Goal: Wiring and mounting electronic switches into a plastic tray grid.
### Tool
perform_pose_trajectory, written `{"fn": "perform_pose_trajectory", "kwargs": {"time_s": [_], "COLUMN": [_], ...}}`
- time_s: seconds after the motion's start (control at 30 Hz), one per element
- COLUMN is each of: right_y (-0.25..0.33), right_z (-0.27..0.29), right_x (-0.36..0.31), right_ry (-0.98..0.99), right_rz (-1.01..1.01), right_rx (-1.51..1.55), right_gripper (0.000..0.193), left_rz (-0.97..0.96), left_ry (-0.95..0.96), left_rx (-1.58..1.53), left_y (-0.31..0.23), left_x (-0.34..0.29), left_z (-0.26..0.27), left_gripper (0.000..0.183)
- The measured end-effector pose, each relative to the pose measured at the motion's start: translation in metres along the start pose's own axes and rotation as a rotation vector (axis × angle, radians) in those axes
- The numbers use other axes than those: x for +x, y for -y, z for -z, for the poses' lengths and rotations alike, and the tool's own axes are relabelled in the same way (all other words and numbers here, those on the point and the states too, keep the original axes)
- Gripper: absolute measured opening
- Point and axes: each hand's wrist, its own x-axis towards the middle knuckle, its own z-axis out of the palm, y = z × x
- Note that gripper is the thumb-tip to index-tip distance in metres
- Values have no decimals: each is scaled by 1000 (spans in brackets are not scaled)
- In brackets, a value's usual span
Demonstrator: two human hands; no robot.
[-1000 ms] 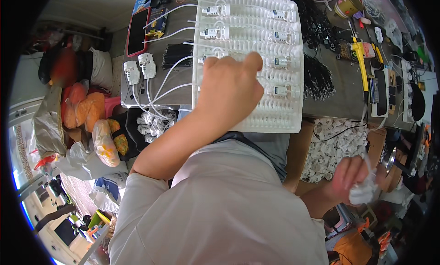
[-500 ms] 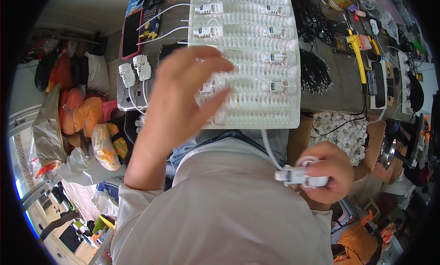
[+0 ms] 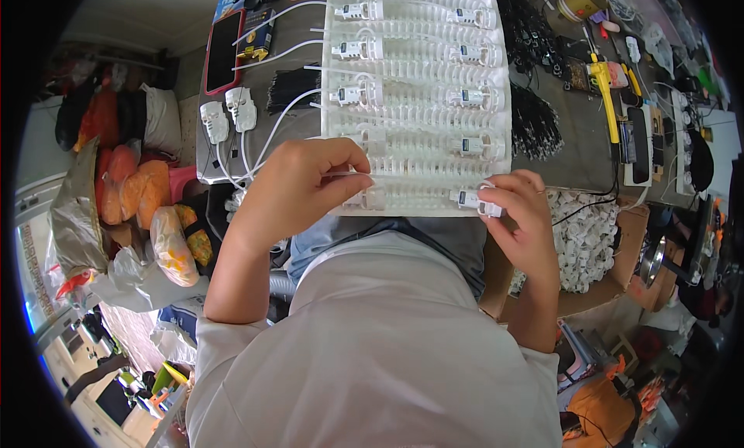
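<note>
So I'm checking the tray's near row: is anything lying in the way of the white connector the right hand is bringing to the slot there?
Nothing visible blocks it. The right hand holds the white connector at the near edge of the white ribbed tray. The left hand pinches a thin white cable over the same row, further left and apart.

Tray at the near edge of the surface

The tray (image 3: 418,99) lies centred; a phone (image 3: 223,53) and two plugs (image 3: 229,116) lie left, a cutter (image 3: 606,91) right, connectors (image 3: 356,49) in its rows.
</note>
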Motion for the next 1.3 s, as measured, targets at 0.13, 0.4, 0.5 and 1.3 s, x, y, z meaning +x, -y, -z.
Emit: {"fn": "perform_pose_trajectory", "kwargs": {"time_s": [0.13, 0.4, 0.5, 1.3], "right_y": [5, -12, -12, -14], "right_z": [5, 6, 7, 14], "right_x": [6, 2, 3, 72], "right_ry": [36, 22, 11, 88], "right_rz": [18, -11, -15, 67], "right_rx": [-144, -81, -81, -276], "right_gripper": [41, 36, 36, 35], "left_rz": [0, -3, 29, -71], "left_ry": [-69, -202, -259, -359], "left_rx": [56, 241, 341, 242], "left_y": [18, 13, 13, 33], "left_x": [1, -11, -12, -26], "left_z": [-13, -14, -14, -2], "left_gripper": [14, 13, 12, 15]}}
